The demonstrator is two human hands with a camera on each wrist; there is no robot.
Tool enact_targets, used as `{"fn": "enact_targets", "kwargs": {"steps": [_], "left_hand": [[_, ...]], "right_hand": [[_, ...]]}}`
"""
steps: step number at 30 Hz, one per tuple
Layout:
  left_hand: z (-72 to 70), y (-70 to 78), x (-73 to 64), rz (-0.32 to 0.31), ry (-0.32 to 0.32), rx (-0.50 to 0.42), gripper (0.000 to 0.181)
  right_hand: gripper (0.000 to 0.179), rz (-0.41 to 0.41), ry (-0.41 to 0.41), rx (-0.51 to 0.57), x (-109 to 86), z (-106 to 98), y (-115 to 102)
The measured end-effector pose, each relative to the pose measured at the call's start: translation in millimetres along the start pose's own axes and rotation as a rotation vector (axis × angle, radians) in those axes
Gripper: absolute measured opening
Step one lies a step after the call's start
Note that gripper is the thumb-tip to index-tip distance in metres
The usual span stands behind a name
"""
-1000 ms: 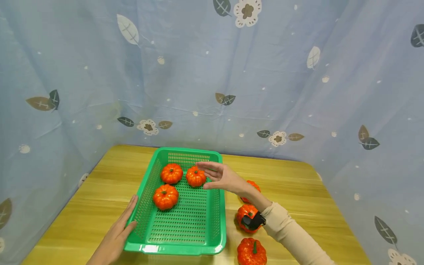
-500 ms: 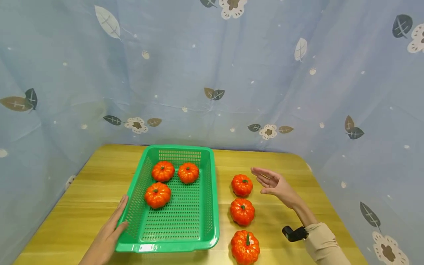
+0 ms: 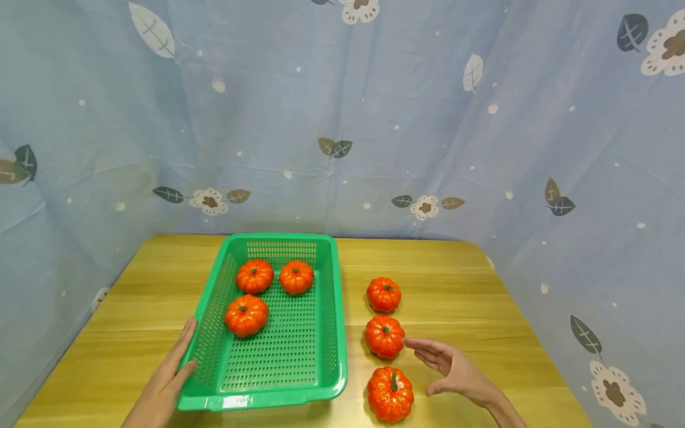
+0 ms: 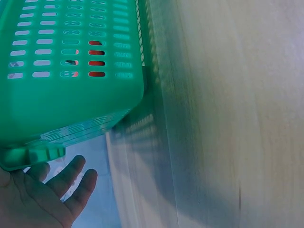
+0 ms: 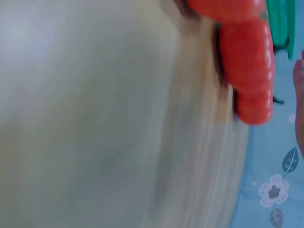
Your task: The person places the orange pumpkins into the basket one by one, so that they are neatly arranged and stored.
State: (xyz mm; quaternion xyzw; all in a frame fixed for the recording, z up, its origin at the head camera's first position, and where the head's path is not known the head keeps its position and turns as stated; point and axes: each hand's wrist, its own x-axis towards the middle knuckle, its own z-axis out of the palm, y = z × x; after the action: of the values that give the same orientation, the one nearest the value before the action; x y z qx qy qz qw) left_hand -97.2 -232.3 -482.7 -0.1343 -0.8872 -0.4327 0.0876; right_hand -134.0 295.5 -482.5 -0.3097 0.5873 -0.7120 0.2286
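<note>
My left hand (image 3: 163, 380) rests against the left side of a green plastic basket (image 3: 267, 399), its thumb at the rim and its fingers extended along the outer wall. In the left wrist view, the fingers (image 4: 64, 183) spread beside the basket's rim. Inside the basket sit three small orange pumpkins, a front one (image 3: 246, 315), a back left one (image 3: 254, 276) and a back right one (image 3: 296, 277). My right hand (image 3: 455, 371) holds nothing, thumb and fingers apart. It hovers just right of a middle pumpkin (image 3: 385, 336) and a larger front pumpkin (image 3: 390, 394) with a tall green stem.
A third pumpkin (image 3: 383, 295) stands behind those two, making a column along the basket's right side. All of this is on a wooden table (image 3: 455, 279). A blue patterned curtain (image 3: 257, 119) hangs behind and around it.
My right hand has withdrawn from over the basket, passed right across the column of pumpkins and come down toward the front. The left hand stays at the basket. The view has shifted slightly right.
</note>
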Motion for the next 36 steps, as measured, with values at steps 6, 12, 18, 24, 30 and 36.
{"fn": "enact_targets", "kwargs": {"steps": [6,12,18,24,30,36], "left_hand": [[2.0,-1.5,0.3,0.046,0.035,0.016,0.064],[0.0,-2.8,-0.2,0.024,0.017,0.012,0.064],[0.8,-3.4,-0.1,0.016,0.015,0.007,0.064],[1.4,-3.6,-0.2,0.031,0.023,0.016,0.063],[1.2,-3.3,-0.1,0.031,0.017,0.016,0.063],[1.1,-3.5,0.8,0.052,0.020,0.013,0.064]], "right_hand": [[0.075,-0.022,-0.036,-0.125,-7.5,23,11],[0.079,-0.053,-0.027,-0.134,-5.8,29,26],[0.081,-0.031,-0.026,-0.182,-3.7,30,40],[0.084,0.018,-0.010,-0.148,-3.9,28,52],[0.087,0.045,0.001,-0.145,-4.1,28,56],[0.090,0.113,0.035,-0.188,-4.5,28,60]]}}
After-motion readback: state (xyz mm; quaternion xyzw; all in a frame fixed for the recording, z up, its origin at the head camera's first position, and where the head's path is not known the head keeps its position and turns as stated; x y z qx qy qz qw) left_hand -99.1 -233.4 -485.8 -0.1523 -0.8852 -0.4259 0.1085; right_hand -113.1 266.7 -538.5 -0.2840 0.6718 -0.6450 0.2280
